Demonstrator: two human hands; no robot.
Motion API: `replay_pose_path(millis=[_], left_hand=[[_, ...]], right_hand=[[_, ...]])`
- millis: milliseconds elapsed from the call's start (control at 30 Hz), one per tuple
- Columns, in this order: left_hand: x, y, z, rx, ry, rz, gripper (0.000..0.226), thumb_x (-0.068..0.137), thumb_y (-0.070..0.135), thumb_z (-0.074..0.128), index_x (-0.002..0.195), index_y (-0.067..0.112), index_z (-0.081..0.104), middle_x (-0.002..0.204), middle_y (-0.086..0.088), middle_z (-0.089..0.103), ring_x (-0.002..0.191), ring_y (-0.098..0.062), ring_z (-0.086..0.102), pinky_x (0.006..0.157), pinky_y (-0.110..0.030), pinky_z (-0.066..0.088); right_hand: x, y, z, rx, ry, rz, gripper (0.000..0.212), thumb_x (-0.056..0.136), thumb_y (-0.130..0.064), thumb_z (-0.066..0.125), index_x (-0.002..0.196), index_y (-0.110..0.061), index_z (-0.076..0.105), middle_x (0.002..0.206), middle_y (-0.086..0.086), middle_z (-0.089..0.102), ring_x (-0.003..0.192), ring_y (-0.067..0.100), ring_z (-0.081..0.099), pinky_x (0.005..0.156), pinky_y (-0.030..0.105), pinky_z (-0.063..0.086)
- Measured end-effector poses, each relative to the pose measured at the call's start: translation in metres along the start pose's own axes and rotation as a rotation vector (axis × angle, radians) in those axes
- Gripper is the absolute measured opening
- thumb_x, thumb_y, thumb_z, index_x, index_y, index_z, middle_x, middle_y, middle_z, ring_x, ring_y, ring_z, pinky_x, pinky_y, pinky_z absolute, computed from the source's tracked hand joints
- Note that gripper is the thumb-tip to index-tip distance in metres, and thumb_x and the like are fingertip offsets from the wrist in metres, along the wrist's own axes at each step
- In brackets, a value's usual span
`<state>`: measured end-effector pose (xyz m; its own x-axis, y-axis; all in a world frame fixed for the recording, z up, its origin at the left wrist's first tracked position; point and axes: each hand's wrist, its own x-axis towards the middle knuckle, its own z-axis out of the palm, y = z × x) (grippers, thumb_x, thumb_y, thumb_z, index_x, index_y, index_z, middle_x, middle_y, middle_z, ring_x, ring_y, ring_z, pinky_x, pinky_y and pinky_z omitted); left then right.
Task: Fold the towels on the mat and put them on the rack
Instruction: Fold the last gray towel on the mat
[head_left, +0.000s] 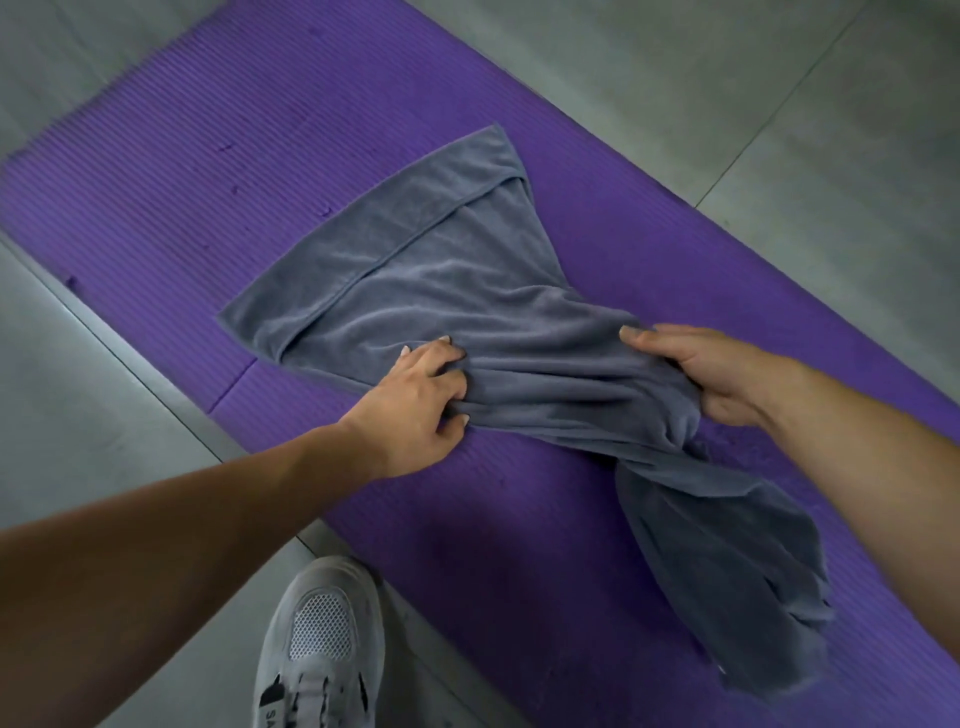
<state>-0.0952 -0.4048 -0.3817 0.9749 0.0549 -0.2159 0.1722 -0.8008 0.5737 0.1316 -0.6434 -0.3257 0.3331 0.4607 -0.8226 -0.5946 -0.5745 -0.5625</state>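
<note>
Grey tiled floor (779, 78) is filling the room, with a purple ribbed mat (208, 171) lying diagonally across it. A grey towel (441, 270) is lying on the mat, far end flat, near end bunched and twisted. Left hand (415, 400) is clutching the cloth with curled fingers, right hand (696, 369) is gripping the gathered part, and a grey sneaker (322, 639) is standing beside the mat's edge.

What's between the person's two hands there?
A bunched, wrinkled stretch of the grey towel, gripped by the left hand and the right hand, over the purple mat; head view.
</note>
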Motion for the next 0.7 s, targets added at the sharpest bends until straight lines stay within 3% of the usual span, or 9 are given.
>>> replay_pose_path(millis=[67,133,233,333,467,600,633,700], left_hand=[[0.0,-0.003,0.001,-0.024,0.016,0.008,0.015,0.09,0.028,0.069,0.089,0.013,0.066,0.147,-0.009,0.043,0.146,-0.029,0.033,0.119,-0.062,0.024],[0.001,-0.005,0.003,-0.028,0.028,0.023,0.02,0.09,0.032,0.068,0.079,0.016,0.065,0.145,-0.01,0.045,0.146,-0.029,0.033,0.117,-0.063,0.028],[0.0,-0.009,0.007,-0.014,0.01,0.035,0.024,0.091,0.037,0.064,0.078,0.017,0.065,0.147,-0.009,0.042,0.151,-0.028,0.027,0.12,-0.063,0.022],[-0.002,-0.011,0.006,0.029,-0.012,0.045,0.03,0.09,0.045,0.056,0.081,0.017,0.063,0.15,-0.009,0.04,0.153,-0.027,0.022,0.121,-0.063,0.02],[-0.002,-0.003,0.004,0.103,-0.013,0.0,0.038,0.09,0.051,0.054,0.078,0.016,0.061,0.147,-0.012,0.044,0.148,-0.029,0.03,0.117,-0.063,0.029],[0.029,0.047,-0.017,0.149,-0.067,-0.253,0.035,0.092,0.053,0.054,0.088,0.02,0.064,0.127,-0.009,0.056,0.126,-0.031,0.05,0.108,-0.048,0.042],[0.044,0.061,-0.022,0.127,-0.034,-0.251,0.031,0.091,0.051,0.056,0.093,0.02,0.064,0.121,-0.011,0.059,0.119,-0.034,0.054,0.104,-0.046,0.045],[0.078,0.087,-0.03,-0.017,0.069,-0.087,0.035,0.086,0.04,0.057,0.111,0.017,0.066,0.121,-0.012,0.061,0.113,-0.034,0.058,0.101,-0.039,0.046]], right_hand=[[-0.009,0.001,-0.002,-0.075,-0.115,0.149,0.053,0.092,-0.046,0.062,0.128,-0.007,0.064,0.123,0.014,0.071,0.117,0.03,0.067,0.103,0.042,0.048],[-0.014,0.003,-0.005,-0.154,-0.079,0.164,0.048,0.094,-0.044,0.061,0.123,-0.007,0.067,0.119,0.013,0.073,0.114,0.029,0.069,0.1,0.041,0.049],[-0.013,0.014,-0.01,-0.176,0.271,-0.085,0.03,0.09,-0.038,0.07,0.099,-0.009,0.073,0.095,0.007,0.078,0.091,0.022,0.074,0.08,0.032,0.057],[-0.014,0.02,-0.017,0.141,0.421,-0.317,0.016,0.09,-0.026,0.074,0.081,-0.017,0.064,0.073,-0.002,0.073,0.073,0.014,0.068,0.069,0.028,0.059],[-0.023,0.015,-0.03,0.473,0.395,-0.438,0.013,0.094,-0.012,0.067,0.082,-0.017,0.064,0.078,0.0,0.073,0.075,0.013,0.07,0.077,0.032,0.059],[-0.023,0.018,-0.037,0.413,0.407,-0.481,0.007,0.092,-0.007,0.068,0.095,-0.012,0.072,0.09,0.004,0.076,0.085,0.016,0.071,0.082,0.032,0.058],[-0.023,0.018,-0.037,0.348,0.42,-0.487,0.009,0.092,-0.006,0.067,0.097,-0.012,0.072,0.09,0.003,0.076,0.085,0.015,0.071,0.081,0.029,0.057],[-0.023,0.015,-0.034,0.213,0.432,-0.499,0.013,0.092,-0.004,0.067,0.098,-0.015,0.073,0.089,0.0,0.078,0.085,0.012,0.072,0.08,0.026,0.055]])
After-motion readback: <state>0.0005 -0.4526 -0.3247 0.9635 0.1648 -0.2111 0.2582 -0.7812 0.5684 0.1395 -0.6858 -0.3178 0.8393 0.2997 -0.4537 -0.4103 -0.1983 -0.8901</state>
